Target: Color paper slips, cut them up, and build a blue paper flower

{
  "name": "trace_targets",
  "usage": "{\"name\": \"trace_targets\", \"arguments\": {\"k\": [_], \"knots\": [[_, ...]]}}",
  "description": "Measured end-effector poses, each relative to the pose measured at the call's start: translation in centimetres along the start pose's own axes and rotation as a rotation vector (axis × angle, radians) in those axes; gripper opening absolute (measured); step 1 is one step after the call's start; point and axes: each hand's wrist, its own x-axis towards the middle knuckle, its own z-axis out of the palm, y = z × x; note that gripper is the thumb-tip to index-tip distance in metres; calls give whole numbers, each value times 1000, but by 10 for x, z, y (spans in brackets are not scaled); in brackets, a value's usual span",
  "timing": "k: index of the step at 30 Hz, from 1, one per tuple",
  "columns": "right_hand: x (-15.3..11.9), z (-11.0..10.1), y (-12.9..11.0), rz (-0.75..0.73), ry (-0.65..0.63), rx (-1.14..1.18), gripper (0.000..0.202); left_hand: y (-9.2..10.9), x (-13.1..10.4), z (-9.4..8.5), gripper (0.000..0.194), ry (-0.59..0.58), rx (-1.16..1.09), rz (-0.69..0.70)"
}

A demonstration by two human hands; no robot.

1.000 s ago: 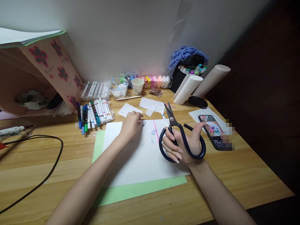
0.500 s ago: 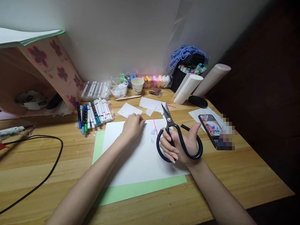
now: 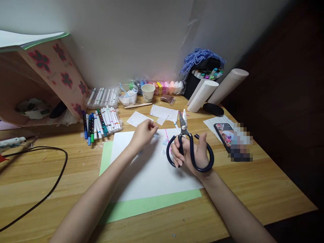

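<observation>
My right hand (image 3: 191,153) is wrapped around the black handles of a pair of scissors (image 3: 183,127), whose metal blades point up and away from me. The thumb rests inside one loop and the fingers in the other. Over the upper part of a white sheet of paper (image 3: 154,175), my left hand (image 3: 143,133) has its fingertips pinched together; what they hold, if anything, is too small to make out. Small blue-marked paper scraps (image 3: 165,142) and a thin pink strip (image 3: 166,133) lie on the sheet between the hands. Beneath it is a green sheet (image 3: 152,206).
Cut paper pieces (image 3: 163,112), a wooden stick (image 3: 138,105) and a paper cup (image 3: 148,92) lie beyond the sheet. Markers (image 3: 101,123) sit at the left, near a black cable (image 3: 66,162). At the right are a phone (image 3: 224,135) and white rolls (image 3: 204,96).
The scissors have shifted slightly left and turned more upright in my right hand. My left hand has lifted and rolled a little, its fingertips moving slightly right.
</observation>
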Motion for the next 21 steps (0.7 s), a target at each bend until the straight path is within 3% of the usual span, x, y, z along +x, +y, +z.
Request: {"name": "trace_targets", "arguments": {"k": [4,7,13,18,21], "knots": [[5,2,5,-69,158,-48,67,-2,0,-1,9,52,24,70],[5,2,6,-42,161,-29,67,-8,-2,4,17,2,73,134],[3,3,8,-38,143,-68,68,-13,-3,12,18,-16,-28,106],[5,4,11,65,129,-77,73,0,0,7,17,90,-238,28],[4,8,20,146,87,-95,77,13,-2,2,22,227,-464,-61]]}}
